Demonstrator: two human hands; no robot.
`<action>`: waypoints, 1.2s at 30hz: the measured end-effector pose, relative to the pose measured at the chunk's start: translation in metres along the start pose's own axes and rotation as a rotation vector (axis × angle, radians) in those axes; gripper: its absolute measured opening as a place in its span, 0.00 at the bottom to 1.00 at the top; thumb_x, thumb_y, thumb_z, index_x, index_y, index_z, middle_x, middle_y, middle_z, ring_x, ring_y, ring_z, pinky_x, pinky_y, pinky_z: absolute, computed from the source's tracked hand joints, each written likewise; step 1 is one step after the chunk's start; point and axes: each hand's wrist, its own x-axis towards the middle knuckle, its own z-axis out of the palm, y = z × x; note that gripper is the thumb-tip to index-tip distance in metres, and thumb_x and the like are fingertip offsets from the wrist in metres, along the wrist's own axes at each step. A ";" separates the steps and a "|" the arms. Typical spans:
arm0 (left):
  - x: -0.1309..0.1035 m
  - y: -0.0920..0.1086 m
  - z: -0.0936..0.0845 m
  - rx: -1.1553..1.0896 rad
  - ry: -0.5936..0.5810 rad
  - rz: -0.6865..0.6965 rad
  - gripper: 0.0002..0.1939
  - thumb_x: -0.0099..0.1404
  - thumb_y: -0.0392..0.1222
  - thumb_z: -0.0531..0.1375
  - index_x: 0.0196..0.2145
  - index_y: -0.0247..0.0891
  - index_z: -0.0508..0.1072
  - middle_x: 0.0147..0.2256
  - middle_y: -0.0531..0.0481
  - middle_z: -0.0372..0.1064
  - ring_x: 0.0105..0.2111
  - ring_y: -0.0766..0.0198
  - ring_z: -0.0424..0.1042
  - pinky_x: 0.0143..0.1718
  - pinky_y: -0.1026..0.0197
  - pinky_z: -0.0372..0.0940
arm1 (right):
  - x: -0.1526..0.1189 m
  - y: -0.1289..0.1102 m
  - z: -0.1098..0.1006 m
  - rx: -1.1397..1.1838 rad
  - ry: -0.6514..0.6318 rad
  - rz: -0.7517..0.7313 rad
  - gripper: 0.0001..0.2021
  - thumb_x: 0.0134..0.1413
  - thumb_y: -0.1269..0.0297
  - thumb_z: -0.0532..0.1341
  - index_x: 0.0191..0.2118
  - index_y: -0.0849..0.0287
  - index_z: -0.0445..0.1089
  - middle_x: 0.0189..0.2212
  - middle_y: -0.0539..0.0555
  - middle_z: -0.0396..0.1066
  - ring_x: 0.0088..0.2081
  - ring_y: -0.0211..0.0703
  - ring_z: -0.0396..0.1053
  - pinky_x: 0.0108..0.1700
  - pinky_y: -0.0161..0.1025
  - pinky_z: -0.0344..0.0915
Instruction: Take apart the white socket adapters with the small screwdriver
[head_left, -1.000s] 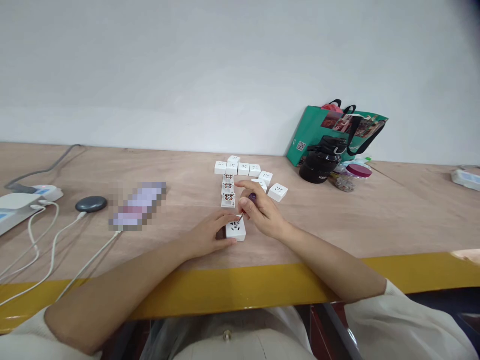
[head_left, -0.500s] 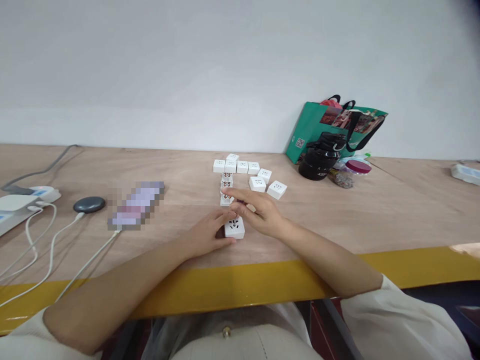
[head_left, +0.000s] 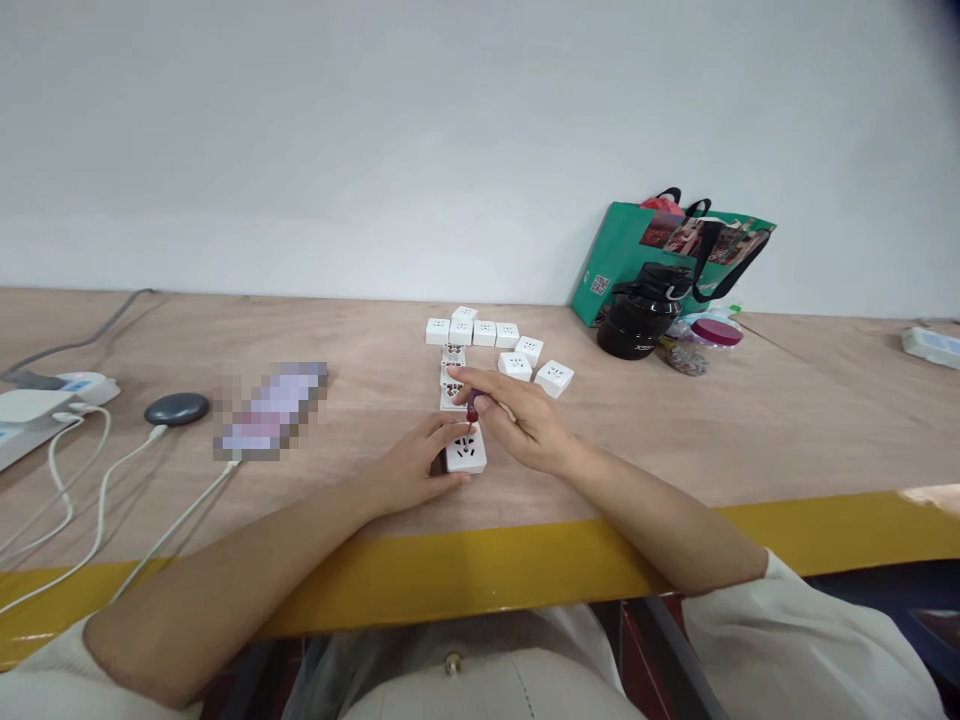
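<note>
A white power socket [head_left: 466,455] lies face up near the table's front edge. My left hand [head_left: 411,464] grips it from the left, fingers at its far side and thumb at its near side. My right hand [head_left: 523,420] is closed on a small screwdriver [head_left: 472,408] with a dark red and purple handle. The screwdriver stands upright, its tip down at the socket's face. Just beyond, a column of open white socket parts [head_left: 454,392] shows brownish innards, partly covered by my right fingers.
Several finished-looking white sockets [head_left: 484,333] sit farther back, more [head_left: 554,378] to the right. A black flask [head_left: 639,312] and a green bag [head_left: 600,270] stand at back right beside a jar with a dark pink lid [head_left: 716,332]. Left lie a blurred phone [head_left: 274,410], a dark puck [head_left: 177,408] and cables.
My right hand has lifted and shifted slightly, so the screwdriver's handle and shaft now show more clearly. The socket has moved a little up and left in view.
</note>
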 end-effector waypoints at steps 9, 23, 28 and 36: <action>-0.001 -0.002 0.002 -0.013 0.010 -0.025 0.26 0.60 0.45 0.59 0.55 0.44 0.55 0.53 0.45 0.54 0.52 0.52 0.58 0.52 0.49 0.59 | 0.002 -0.002 -0.001 -0.098 0.017 -0.052 0.15 0.60 0.69 0.48 0.51 0.58 0.61 0.34 0.54 0.71 0.30 0.36 0.65 0.33 0.37 0.66; 0.000 -0.004 0.000 -0.047 -0.006 -0.037 0.27 0.61 0.45 0.59 0.55 0.45 0.54 0.54 0.46 0.54 0.53 0.53 0.57 0.54 0.50 0.57 | -0.001 0.001 0.001 -0.102 0.055 -0.067 0.14 0.59 0.67 0.52 0.50 0.56 0.63 0.29 0.51 0.70 0.27 0.35 0.65 0.29 0.34 0.65; 0.000 -0.005 0.002 -0.043 -0.002 -0.036 0.26 0.60 0.46 0.59 0.54 0.44 0.56 0.53 0.45 0.55 0.52 0.53 0.59 0.52 0.49 0.59 | -0.001 0.001 0.002 -0.067 0.064 -0.098 0.17 0.61 0.70 0.46 0.54 0.57 0.59 0.30 0.53 0.69 0.30 0.37 0.65 0.32 0.37 0.66; 0.000 -0.006 0.002 -0.042 0.001 -0.030 0.27 0.60 0.46 0.60 0.55 0.45 0.56 0.53 0.46 0.55 0.52 0.53 0.59 0.52 0.49 0.59 | -0.001 0.001 0.003 -0.112 0.084 -0.073 0.17 0.61 0.69 0.47 0.53 0.58 0.60 0.28 0.52 0.68 0.29 0.37 0.64 0.31 0.36 0.65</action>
